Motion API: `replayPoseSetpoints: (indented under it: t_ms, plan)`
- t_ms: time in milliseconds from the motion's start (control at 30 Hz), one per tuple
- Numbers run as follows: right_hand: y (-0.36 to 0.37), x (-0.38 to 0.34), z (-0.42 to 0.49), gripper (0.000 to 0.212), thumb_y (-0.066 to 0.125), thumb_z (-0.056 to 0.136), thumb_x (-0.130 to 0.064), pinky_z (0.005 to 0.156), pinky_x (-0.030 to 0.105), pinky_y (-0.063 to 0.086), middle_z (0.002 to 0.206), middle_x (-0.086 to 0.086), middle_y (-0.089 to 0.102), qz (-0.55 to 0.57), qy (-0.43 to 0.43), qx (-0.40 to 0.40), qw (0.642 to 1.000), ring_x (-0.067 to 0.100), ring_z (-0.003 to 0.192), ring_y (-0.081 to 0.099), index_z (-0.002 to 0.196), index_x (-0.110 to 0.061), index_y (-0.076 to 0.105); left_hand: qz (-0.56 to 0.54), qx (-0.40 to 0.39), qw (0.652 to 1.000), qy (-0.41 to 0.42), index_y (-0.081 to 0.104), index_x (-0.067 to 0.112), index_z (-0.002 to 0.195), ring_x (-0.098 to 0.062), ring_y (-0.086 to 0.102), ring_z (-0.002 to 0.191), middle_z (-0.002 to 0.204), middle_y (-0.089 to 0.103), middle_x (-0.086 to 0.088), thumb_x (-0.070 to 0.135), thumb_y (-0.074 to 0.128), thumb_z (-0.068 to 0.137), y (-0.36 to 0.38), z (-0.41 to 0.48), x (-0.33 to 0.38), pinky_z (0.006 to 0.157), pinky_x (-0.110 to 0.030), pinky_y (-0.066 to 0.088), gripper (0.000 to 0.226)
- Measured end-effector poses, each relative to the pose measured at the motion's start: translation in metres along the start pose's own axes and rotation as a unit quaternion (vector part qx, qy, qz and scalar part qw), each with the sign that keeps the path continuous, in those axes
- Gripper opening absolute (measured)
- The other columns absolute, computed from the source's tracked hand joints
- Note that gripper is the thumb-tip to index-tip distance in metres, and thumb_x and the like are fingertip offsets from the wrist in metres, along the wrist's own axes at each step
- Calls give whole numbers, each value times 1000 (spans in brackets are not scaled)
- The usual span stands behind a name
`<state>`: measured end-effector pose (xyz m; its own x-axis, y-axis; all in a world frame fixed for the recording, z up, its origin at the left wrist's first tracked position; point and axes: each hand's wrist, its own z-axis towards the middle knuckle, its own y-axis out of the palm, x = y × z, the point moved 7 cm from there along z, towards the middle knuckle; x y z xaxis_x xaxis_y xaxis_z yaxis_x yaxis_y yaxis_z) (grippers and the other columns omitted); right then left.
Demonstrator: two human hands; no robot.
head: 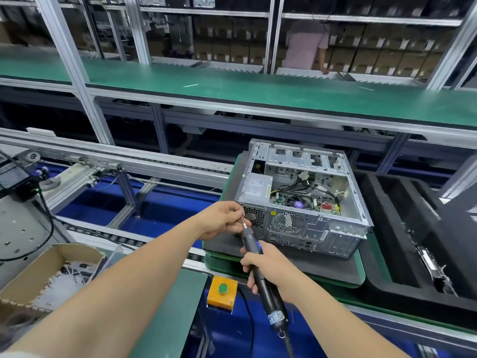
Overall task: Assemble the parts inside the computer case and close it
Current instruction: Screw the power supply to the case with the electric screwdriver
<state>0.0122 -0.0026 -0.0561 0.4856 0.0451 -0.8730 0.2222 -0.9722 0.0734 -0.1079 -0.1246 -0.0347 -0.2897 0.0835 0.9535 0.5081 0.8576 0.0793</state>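
An open grey computer case (pixel 304 223) lies on its side on a dark pad on a green pallet (pixel 360 270), its rear panel facing me. Inside I see the power supply (pixel 256 188), cables and the motherboard. My right hand (pixel 268 267) grips a black electric screwdriver (pixel 260 277), tip pointing up toward the case's rear left corner. My left hand (pixel 222 219) pinches the driver's bit at its tip, just in front of the case's vent grille. Whether a screw sits on the bit is hidden by my fingers.
A yellow box with a green button (pixel 222 290) sits below the pallet. A cardboard box of white parts (pixel 54 270) is at lower left. A black foam tray (pixel 402 244) lies to the right. A green conveyor (pixel 232 86) runs behind, and a person (pixel 307 45) stands beyond it.
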Motion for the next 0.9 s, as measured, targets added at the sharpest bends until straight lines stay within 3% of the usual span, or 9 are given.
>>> replayPoseSetpoints:
  t_ms: [133,267,434,634,901]
  plan:
    - [2,-1,3,37,67,88,-9,48,33,49,75,9,62,29,2,-14,999,25,52,56,122,-8,53,-68,14,996,-54,59,4,109,-23,60,104,116,73,-16,18,51,106,2,2,-11,96,-35,55,17]
    - [4,2,9,36,67,88,-7,49,33,49,73,9,59,56,-5,-7,998,26,52,56,121,-6,53,-173,37,980,-88,61,12,110,-23,64,120,121,73,-8,28,57,103,11,4,-23,104,-38,50,18]
    - [15,2,18,27,68,89,-6,51,34,51,75,12,56,94,-16,-5,995,27,55,58,111,-10,52,-293,41,949,-108,62,13,118,-25,69,115,120,73,-3,23,53,104,23,5,-34,112,-46,43,19]
    - [35,2,22,64,74,71,10,54,36,53,68,12,58,115,-32,-36,992,29,57,58,123,-12,43,-379,66,918,-90,62,3,116,-29,73,100,117,73,-12,12,53,103,28,6,-30,89,-40,55,18]
    - [42,-3,29,73,71,69,22,61,37,55,86,16,60,137,-37,-40,989,25,63,59,129,-8,41,-369,89,920,-97,64,-2,119,-25,74,93,116,74,-14,4,56,97,21,5,-26,83,-34,58,25]
